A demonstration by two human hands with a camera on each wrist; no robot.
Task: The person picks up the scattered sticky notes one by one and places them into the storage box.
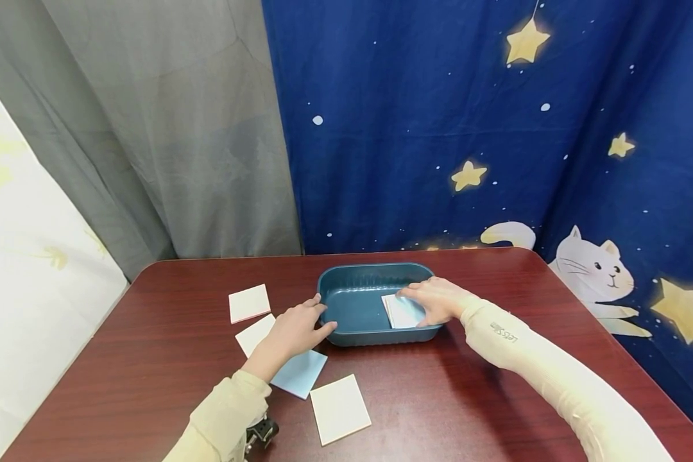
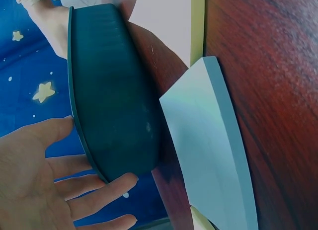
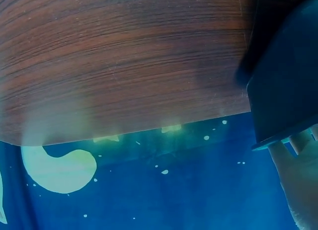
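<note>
A dark teal oblong basin stands toward the back of the tabletop. At its left end is my left hand, thumb and fingers fairly straight and spread, fingertips at the rim. In the left wrist view the thumb of that hand meets the basin's edge. My right hand reaches over the right end, with thumb and fingers about a small stack of square paper pads inside, a pale blue one on top. I cannot tell whether it grips the stack. The basin wall hides its fingertips in the right wrist view.
Left of the basin lie a white pad with a reddish edge and another white pad, partly behind my left hand. A light blue pad and a cream pad lie nearer. Curtains hang behind the table.
</note>
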